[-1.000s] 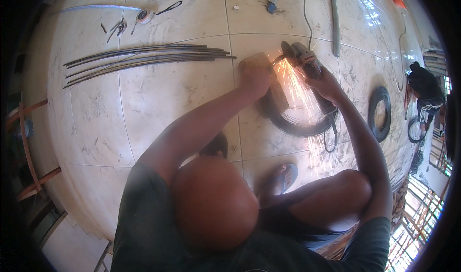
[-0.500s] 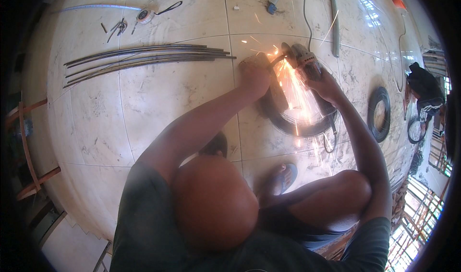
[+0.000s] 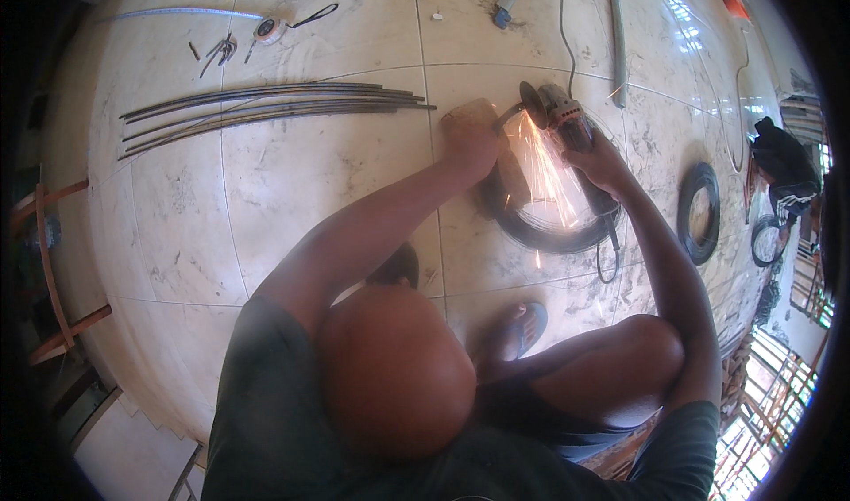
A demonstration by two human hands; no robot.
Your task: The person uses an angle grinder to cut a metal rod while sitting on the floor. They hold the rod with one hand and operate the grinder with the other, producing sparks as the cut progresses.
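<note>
Sparks [image 3: 551,169] are now falling in a narrower stream than half a second ago, when they were also scattering above the disc [image 3: 532,104]; both hands are keeping nearly the same places. On the left, the arm is reaching diagonally up and rightward, and the left hand [image 3: 472,145] is bearing down on a wooden block [image 3: 516,178]. It seems to be clamping a short dark rod [image 3: 508,117] there, though the fingers are blurring into the wood and their exact grip is hard to make out. That rod is poking out toward the disc, just beside its edge.

On the right, the arm is rising past the bent knee [image 3: 653,346], its forearm slanting up and leftward. The right hand [image 3: 604,163] is wrapping around the body of the grinder [image 3: 572,127], its wrist lying behind the tool. Beneath the block and grinder, a black coil [image 3: 560,240] is lying on the tiled floor [image 3: 328,191]. Farther left, several long rods [image 3: 292,104] are resting side by side, below a tape measure [image 3: 268,30].
</note>
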